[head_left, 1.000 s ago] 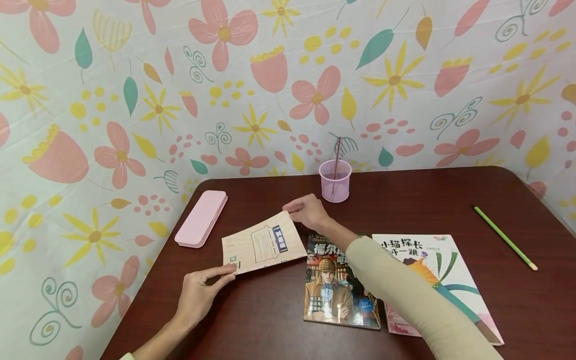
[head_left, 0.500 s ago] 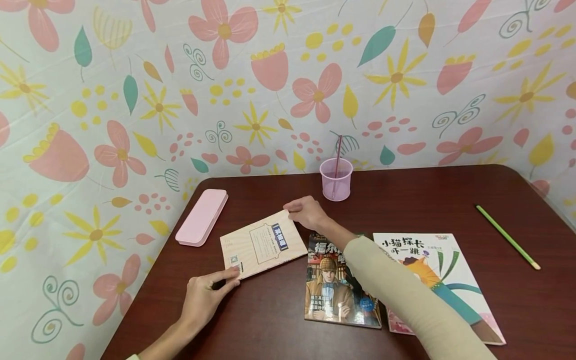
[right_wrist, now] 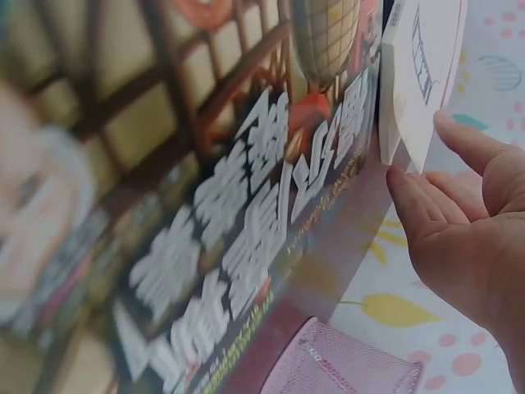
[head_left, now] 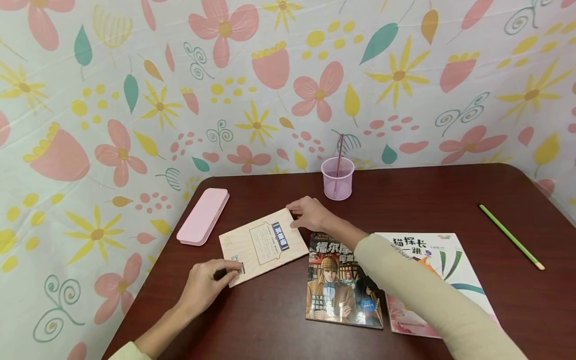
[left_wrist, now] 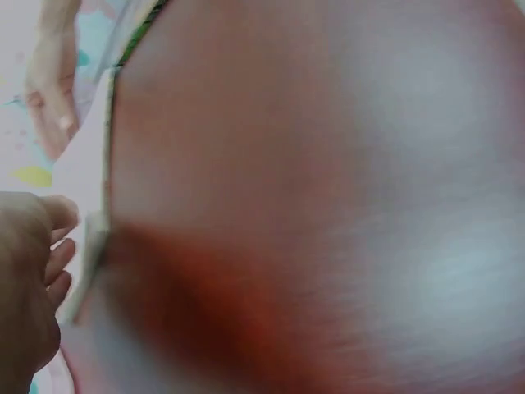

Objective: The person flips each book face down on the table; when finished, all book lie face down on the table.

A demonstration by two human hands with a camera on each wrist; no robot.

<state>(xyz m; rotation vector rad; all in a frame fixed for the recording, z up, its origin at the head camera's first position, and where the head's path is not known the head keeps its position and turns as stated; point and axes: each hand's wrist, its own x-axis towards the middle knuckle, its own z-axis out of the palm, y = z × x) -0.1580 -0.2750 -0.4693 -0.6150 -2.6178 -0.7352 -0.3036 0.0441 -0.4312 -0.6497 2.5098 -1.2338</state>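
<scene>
A thin cream book (head_left: 263, 245) with a blue label lies at a slant on the dark table, left of the middle. At its near left corner my left hand (head_left: 208, 285) holds it, fingers over the cover and thumb at the edge. Round the far right corner my right hand (head_left: 310, 214) has its thumb and fingers. In the right wrist view the right hand (right_wrist: 467, 193) has the corner of the cream book (right_wrist: 410, 90) between thumb and fingers. The left wrist view is blurred; the left hand (left_wrist: 33, 279) is beside the book's edge.
Under the right forearm lie a dark glossy book (head_left: 335, 290) and a white picture book (head_left: 443, 270). A pink pencil case (head_left: 203, 216) is at the left. At the back stands a pink mesh cup (head_left: 337, 182) holding a pencil. A green pencil (head_left: 512, 237) lies right.
The cream book has come down flatter, its near edge shifting slightly towards me. My left fingers have moved further over its corner, and the right thumb has spread away from the fingers.
</scene>
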